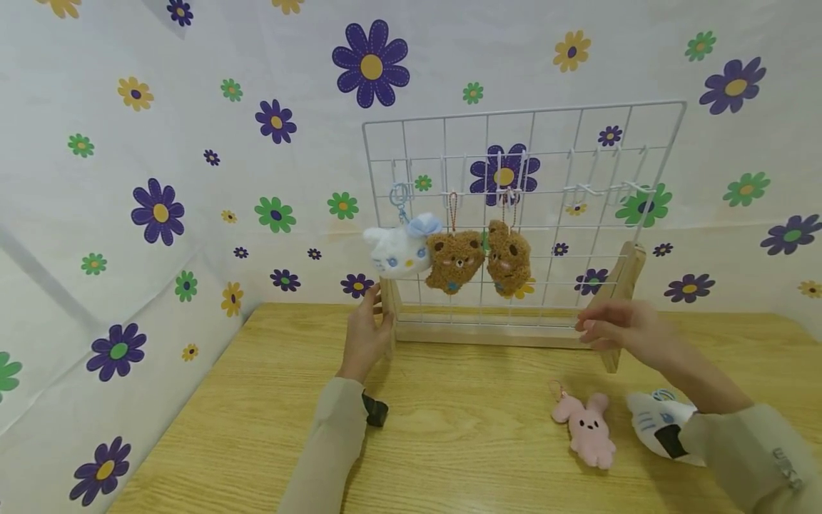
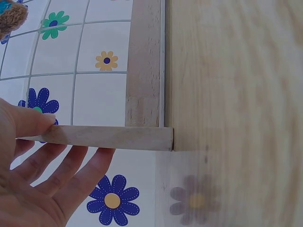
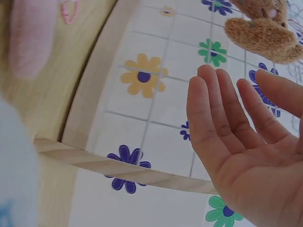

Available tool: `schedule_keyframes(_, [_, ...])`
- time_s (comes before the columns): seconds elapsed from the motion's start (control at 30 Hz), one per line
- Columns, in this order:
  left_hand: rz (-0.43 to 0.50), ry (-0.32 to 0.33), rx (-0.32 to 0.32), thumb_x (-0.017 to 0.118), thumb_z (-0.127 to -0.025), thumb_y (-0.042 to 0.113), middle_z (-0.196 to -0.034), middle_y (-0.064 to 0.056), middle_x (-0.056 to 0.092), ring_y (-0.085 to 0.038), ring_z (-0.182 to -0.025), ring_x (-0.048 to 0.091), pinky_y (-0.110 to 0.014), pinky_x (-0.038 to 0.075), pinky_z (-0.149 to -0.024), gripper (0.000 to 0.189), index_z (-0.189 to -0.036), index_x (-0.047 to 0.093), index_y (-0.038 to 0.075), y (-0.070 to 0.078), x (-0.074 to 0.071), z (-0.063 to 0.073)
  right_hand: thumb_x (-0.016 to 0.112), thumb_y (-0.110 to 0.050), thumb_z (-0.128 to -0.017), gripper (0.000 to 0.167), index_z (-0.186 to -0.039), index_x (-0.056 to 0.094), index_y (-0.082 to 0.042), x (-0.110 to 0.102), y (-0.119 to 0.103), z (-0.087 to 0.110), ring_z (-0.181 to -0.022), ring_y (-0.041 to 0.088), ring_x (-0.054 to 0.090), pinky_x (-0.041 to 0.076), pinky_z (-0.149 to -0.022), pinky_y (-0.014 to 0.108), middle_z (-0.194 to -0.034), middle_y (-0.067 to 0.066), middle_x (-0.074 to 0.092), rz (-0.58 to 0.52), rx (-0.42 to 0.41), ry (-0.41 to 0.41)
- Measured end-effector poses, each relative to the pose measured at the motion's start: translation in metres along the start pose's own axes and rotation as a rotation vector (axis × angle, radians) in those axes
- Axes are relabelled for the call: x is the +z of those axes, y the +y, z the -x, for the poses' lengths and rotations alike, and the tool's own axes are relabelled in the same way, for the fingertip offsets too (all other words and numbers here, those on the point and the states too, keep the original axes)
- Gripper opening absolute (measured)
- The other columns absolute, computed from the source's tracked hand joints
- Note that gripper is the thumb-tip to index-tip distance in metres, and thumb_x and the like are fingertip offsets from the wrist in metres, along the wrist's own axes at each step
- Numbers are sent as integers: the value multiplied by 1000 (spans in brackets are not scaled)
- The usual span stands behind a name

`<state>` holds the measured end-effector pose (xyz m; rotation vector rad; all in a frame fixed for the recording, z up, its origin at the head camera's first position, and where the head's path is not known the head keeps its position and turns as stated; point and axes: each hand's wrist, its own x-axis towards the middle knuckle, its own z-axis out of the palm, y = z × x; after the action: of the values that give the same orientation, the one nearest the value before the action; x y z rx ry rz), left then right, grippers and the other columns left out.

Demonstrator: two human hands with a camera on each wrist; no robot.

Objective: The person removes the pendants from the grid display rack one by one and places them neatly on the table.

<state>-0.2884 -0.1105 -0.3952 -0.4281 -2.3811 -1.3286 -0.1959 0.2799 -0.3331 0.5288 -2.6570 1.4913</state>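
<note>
1. Head view: the left hand (image 1: 364,334) is clamped on a wooden leg (image 1: 389,318) of the wire rack (image 1: 481,335), which stands upright to the right of that grip. A white cat plush (image 1: 398,251) hangs just above it; two brown bears, the first (image 1: 456,260) and second (image 1: 510,260), hang farther right. Nearer the person than the right hand (image 1: 623,330) lie a pink rabbit (image 1: 589,432) and another white cat (image 1: 651,425), partly hidden by a sleeve (image 1: 745,450). Below both hands spreads a wood-grain table (image 1: 212,428); behind them, a white cloth (image 1: 212,43) printed with flowers.

2. Left wrist view: thumb and fingers pinch the leg from opposite sides. Even, gentle pressure should steady the rack without tipping it.

3. Right wrist view: thumb and fingers are apart, palm bare; contact with the nearby leg is unclear. Best to stay clear of the hanging bears.
</note>
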Motion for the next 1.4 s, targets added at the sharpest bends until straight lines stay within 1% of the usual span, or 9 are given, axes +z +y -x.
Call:
schedule_keyframes(0.23, [-1, 8, 21, 62, -95, -10, -131, -31, 60, -44, -109, 65, -51, 59, -89, 51, -143, 46, -6, 0, 0, 0, 51, -4, -106, 31, -128, 53, 17, -7, -17, -4, -90, 7, 70, 62, -77, 28, -114, 25, 67, -36, 58, 38])
schedule_keyframes(0.33, [1, 9, 29, 62, -94, -10, -131, -31, 59, -44, -109, 65, -50, 59, -90, 51, -142, 46, -6, -1, 0, 0, 51, -5, -106, 31, -128, 53, 16, -8, -22, -7, -91, 8, 70, 62, -78, 27, -115, 23, 67, -36, 50, 55])
schedule_keyframes(0.53, [13, 4, 10, 62, -95, -10, -133, -31, 58, -44, -111, 64, -50, 58, -91, 52, -143, 45, -6, 0, 0, 0, 53, -8, -106, 32, -128, 53, 15, -9, -30, -14, -92, 5, 70, 61, -79, 23, -108, 0, 69, -86, 44, 102])
schedule_keyframes(0.7, [8, 15, 7, 62, -95, -10, -133, -30, 59, -43, -111, 65, -51, 58, -92, 52, -144, 46, -6, 0, 0, 0, 55, -8, -105, 25, -122, 58, 11, -9, -38, -19, -93, 6, 70, 61, -79, 24, -105, -9, 70, -146, -19, 119])
schedule_keyframes(0.8, [1, 15, 13, 62, -95, -10, -134, -30, 59, -43, -111, 65, -50, 58, -93, 52, -144, 46, -6, -1, 0, 0, 55, -10, -105, 24, -121, 58, 8, -10, -44, -21, -94, 8, 71, 60, -80, 24, -105, -10, 70, -153, -23, 129])
schedule_keyframes(0.97, [2, 11, 17, 61, -94, -11, -133, -31, 59, -43, -111, 65, -49, 58, -93, 52, -144, 46, -6, -1, 1, 1, 54, -15, -107, 32, -126, 55, 10, -10, -52, -25, -94, 7, 71, 59, -82, 22, -106, -10, 70, -128, 15, 150])
schedule_keyframes(1.07, [9, 11, 15, 61, -94, -11, -133, -31, 59, -43, -111, 65, -49, 58, -93, 52, -144, 46, -6, 0, 1, 1, 54, -16, -107, 32, -126, 55, 9, -9, -53, -29, -94, 6, 70, 59, -82, 21, -105, -10, 69, -140, 30, 160])
schedule_keyframes(1.27, [8, 15, 17, 61, -94, -11, -133, -31, 59, -44, -111, 65, -50, 58, -93, 52, -143, 46, -5, 0, 2, 0, 54, -18, -107, 34, -129, 54, 9, -6, -56, -34, -96, 3, 69, 58, -84, 19, -105, -15, 68, -152, 36, 187])
schedule_keyframes(1.4, [8, 18, 26, 62, -94, -12, -131, -32, 59, -44, -109, 65, -50, 58, -91, 52, -143, 46, -6, -1, 1, 0, 52, -19, -108, 37, -132, 52, 9, -4, -60, -37, -99, 2, 67, 56, -86, 17, -110, -13, 67, -149, 29, 197])
